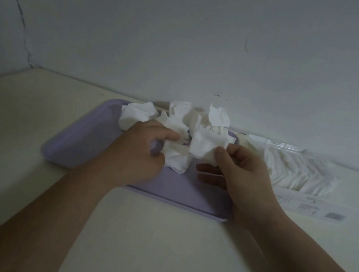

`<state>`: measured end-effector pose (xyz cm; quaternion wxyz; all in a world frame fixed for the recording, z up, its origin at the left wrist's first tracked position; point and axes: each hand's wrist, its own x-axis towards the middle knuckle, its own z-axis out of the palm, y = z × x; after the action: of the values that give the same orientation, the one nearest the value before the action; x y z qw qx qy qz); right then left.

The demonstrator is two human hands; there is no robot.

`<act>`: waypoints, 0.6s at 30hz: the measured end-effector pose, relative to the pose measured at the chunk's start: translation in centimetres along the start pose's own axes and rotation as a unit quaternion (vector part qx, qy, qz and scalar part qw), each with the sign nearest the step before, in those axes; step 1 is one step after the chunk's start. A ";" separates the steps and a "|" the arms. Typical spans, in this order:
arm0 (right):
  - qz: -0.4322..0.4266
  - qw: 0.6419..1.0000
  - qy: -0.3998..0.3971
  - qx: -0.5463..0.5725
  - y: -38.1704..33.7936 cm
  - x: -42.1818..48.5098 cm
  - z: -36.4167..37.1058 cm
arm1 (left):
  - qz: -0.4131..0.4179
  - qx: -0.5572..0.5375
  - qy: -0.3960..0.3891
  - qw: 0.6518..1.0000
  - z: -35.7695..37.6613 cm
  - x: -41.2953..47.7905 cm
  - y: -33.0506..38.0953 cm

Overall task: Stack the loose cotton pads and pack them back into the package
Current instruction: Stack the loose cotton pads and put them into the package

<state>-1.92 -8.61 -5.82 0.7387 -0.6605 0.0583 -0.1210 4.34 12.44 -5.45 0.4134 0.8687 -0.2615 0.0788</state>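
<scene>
Nearest the camera, a cream table (154, 246) is seen, and two bare forearms are stretched across it from the lower corners. Beyond them, a lavender tray (77, 139) is laid flat on the table, its near rim crossed by the right wrist. Over the tray's middle the left hand (144, 153) is held with its fingers curled. A crumpled cotton pad (175, 159) appears to be pinched between its thumb and forefinger, though the hand is blurred and the grip cannot be made out with certainty. Just to the right, a second pad (205, 145) is gripped by the right hand (246, 171) between thumb and forefinger, while the lower fingers are left straight beneath. The two held pads are seen to overlap at their edges. Farther back, the loose cotton pads (177, 116) are heaped in a rumpled pile at the tray's far side. Just beside the tray on the right, the package (299, 173) is laid on the table, with rows of white pads packed inside it and a printed flap (319, 209) spread toward the near side. Behind everything, a plain pale wall (192, 30) is met by the table's far edge.
</scene>
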 end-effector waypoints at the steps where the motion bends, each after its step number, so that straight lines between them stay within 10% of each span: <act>1: 0.001 1.000 0.006 0.004 -0.1 0.0 0.1 | 0.005 -0.012 -0.028 1.000 0.1 -0.2 -0.1; 18: -0.010 1.000 0.024 0.005 -0.1 0.2 0.1 | 0.017 0.039 -0.043 0.998 0.9 -0.3 -1.3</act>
<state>-1.76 -8.62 -5.68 0.7390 -0.6544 0.0693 -0.1443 4.71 12.50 -6.98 0.3662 0.8822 -0.2902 0.0583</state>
